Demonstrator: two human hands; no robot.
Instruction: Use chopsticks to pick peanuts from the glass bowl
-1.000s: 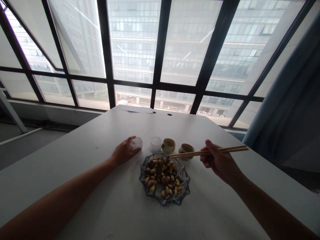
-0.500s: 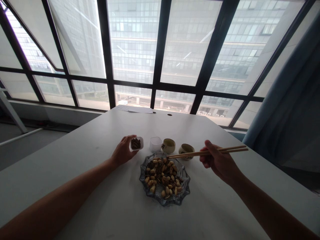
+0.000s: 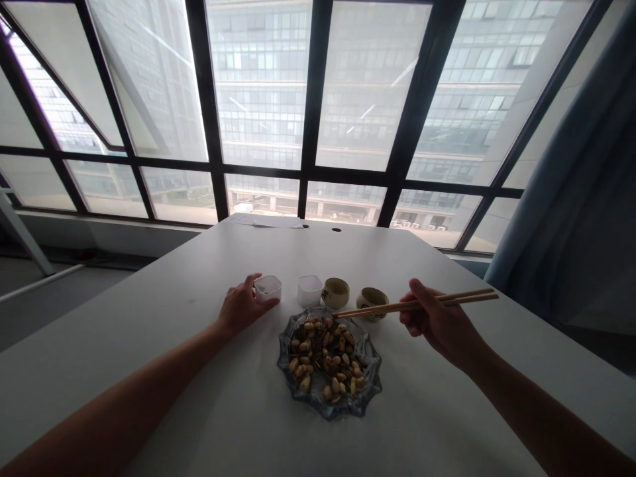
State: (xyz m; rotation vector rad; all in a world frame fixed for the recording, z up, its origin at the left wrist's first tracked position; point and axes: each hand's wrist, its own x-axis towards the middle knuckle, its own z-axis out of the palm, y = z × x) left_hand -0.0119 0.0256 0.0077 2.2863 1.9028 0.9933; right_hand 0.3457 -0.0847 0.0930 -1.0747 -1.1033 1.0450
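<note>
My left hand (image 3: 244, 305) is closed around a small white plastic cup (image 3: 268, 289), thumb in front and fingers behind. The cup stands about upright, and only a trace of dark contents shows inside. In my right hand (image 3: 440, 324) is a pair of wooden chopsticks (image 3: 392, 307), pointing left. Their tips are over the far rim of a scalloped glass bowl (image 3: 368, 397). Pale nuts (image 3: 334, 385) and dark, thin seeds (image 3: 320, 358) fill much of this bowl.
Behind the glass bowl stand a second white plastic cup (image 3: 309, 290) and two small ceramic cups (image 3: 336, 293) with dark markings. Papers (image 3: 278, 222) lie at the far end of the white table (image 3: 199, 397), by the windows. A blue curtain (image 3: 551, 165) hangs at the right.
My left hand has turned the plastic cup from tilted toward me, dark seeds showing, to about upright. The chopsticks have hardly moved. The view has shifted slightly.
</note>
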